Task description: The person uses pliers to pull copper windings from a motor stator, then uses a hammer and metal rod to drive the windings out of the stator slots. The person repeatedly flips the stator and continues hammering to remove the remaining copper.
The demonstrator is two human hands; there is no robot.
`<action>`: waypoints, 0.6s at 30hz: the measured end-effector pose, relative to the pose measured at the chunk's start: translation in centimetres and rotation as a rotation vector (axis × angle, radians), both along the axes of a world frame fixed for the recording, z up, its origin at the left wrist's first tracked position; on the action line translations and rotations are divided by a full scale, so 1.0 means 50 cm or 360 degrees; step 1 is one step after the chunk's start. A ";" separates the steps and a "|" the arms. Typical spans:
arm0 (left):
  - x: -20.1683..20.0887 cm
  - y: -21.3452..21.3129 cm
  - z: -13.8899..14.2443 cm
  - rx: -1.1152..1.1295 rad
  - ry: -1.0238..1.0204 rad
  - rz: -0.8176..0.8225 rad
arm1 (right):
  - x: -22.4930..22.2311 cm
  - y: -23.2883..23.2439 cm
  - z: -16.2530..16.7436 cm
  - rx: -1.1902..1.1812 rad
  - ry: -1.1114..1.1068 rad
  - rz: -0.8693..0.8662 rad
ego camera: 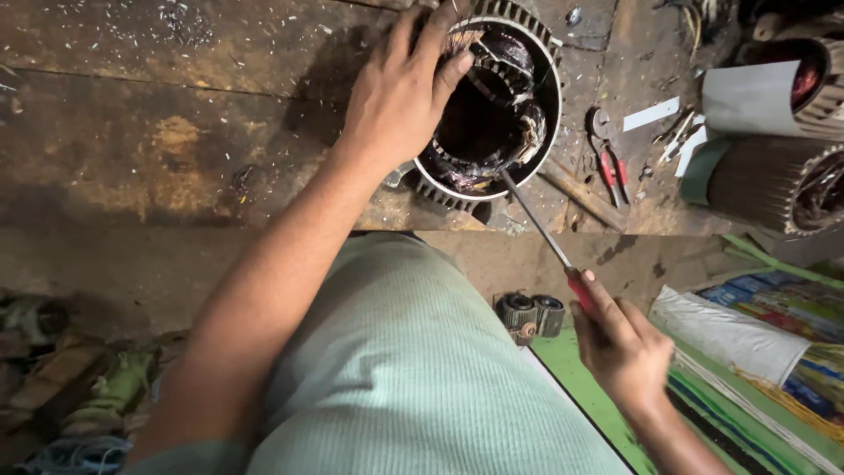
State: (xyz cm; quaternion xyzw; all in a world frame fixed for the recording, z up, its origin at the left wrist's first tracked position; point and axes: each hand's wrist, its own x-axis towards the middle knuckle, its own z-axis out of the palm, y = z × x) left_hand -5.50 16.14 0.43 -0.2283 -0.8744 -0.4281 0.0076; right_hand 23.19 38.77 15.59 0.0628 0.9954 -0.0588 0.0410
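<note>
A: Item one: motor stator (pixel 492 105), round, finned metal shell, dark windings inside. Location?

B: Near front edge of workbench (pixel 176 149), right of middle. Left hand (pixel 400 92) spread over rim, fingers curled onto top of shell, pressing down.

A: Handling?

B: Likely heavy, rigid; fins give purchase on outer wall. Windings probably fragile, better left ungripped.

A: Item two?

B: Screwdriver (pixel 541 229), red handle, long steel shaft. Right hand (pixel 620 347) clenched round handle below bench edge; tip touching windings at near rim. Slim, stiff, prone to slip off coils.

A: Surroundings?

B: Red-handled pliers (pixel 611 167) just right of stator; white strips (pixel 673 132) beyond. Two more stators (pixel 782 141) at right edge. Metal shavings scattered on wood. Small dark part (pixel 532 314) below bench front. Stacked papers (pixel 756 343) lower right.

A: Obstructions?

B: Own left wrist across shell; pliers close to shaft's swing.
</note>
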 end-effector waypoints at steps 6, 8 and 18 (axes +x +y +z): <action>-0.019 0.003 0.003 -0.0144 -0.0016 -0.0056 | -0.022 -0.031 0.037 -0.0150 -0.0019 -0.0162; -0.026 0.002 0.001 -0.0098 -0.0057 -0.0052 | -0.042 -0.062 0.082 0.0150 0.0016 -0.0101; -0.021 -0.003 -0.006 -0.0064 -0.0026 0.0003 | -0.236 -0.099 0.202 0.0677 0.0513 0.1034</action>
